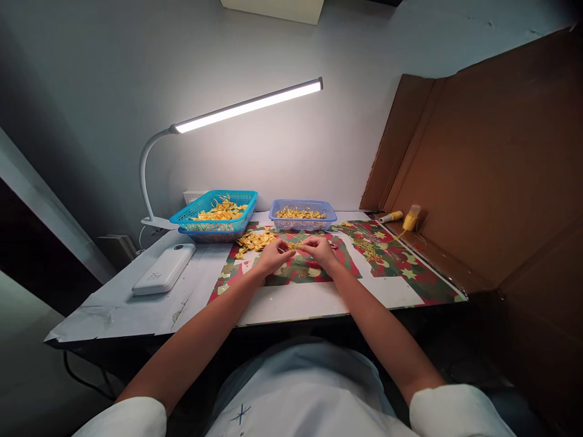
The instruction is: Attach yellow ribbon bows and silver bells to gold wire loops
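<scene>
Pinched by left hand (274, 257) and right hand (320, 250), the golden piece (295, 246) is judged light, easily bent — best held by its edges.

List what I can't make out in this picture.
All in the head view:
Gold piece between the left hand and the right hand: exact shape too small, partly covered by them.
Lower basket: contents hidden by the upper basket.
Pale boxy object: cut off by the top edge.

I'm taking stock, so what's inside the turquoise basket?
Yellow pieces lie heaped inside the turquoise basket, with thin strands sticking up. The heap hides whatever lies beneath.
</scene>
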Motion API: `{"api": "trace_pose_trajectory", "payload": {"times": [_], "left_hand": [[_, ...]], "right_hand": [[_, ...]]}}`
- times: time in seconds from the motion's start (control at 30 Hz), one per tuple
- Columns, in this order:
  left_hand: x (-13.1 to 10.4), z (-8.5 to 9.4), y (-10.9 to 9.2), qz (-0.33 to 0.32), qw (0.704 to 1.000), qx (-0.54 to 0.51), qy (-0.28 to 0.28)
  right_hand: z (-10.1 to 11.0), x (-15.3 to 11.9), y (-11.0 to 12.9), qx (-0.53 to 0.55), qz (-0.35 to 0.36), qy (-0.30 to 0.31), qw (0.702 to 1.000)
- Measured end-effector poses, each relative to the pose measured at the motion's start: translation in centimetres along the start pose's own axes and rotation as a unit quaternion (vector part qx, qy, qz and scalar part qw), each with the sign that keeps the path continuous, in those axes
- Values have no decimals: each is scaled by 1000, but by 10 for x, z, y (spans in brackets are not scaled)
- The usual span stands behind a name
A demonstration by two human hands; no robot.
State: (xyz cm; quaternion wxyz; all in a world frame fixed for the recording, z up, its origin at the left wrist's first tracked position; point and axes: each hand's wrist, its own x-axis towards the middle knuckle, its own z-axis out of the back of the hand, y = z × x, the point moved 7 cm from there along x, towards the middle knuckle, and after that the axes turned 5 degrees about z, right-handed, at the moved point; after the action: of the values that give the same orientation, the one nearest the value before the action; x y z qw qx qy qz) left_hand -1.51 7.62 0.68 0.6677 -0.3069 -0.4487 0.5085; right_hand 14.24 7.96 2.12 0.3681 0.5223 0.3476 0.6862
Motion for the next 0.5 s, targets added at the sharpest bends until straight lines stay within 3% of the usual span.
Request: {"api": "trace_pose_trajectory", "payload": {"times": [0.17,0.5], "left_hand": [[-3,-9,-7,30,996,-66,42],[-6,-8,-7,84,987,-129,41]], "right_hand": [[2,0,-1,-3,8,-8,1000],[3,0,1,-23,33,-48,998]]}}
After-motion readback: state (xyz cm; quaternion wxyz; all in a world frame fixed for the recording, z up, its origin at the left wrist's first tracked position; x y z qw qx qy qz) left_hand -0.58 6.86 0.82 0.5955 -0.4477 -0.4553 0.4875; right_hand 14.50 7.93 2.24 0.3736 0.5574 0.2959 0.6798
